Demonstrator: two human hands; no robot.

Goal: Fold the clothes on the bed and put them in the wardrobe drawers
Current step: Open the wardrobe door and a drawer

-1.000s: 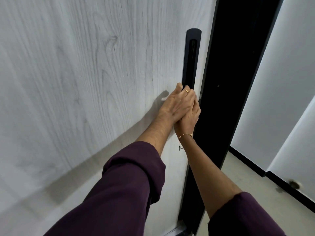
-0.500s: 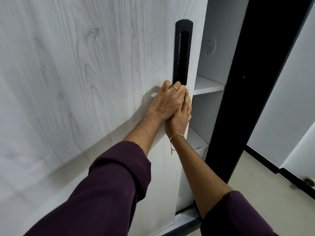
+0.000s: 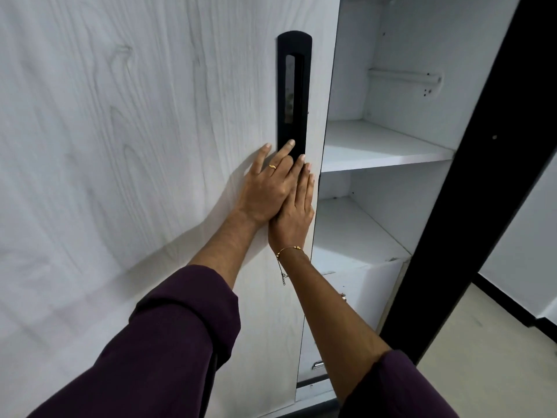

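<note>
Both the left hand (image 3: 265, 188) and right hand (image 3: 297, 212) press flat, fingers straight and gripping nothing, beside the black recessed handle (image 3: 294, 95) of the pale wood-grain sliding wardrobe door (image 3: 135, 146), which looks stiff and heavy, best drawn by that handle.

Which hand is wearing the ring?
The left hand, lying over the right hand; the right wears only a wrist bracelet.
</note>
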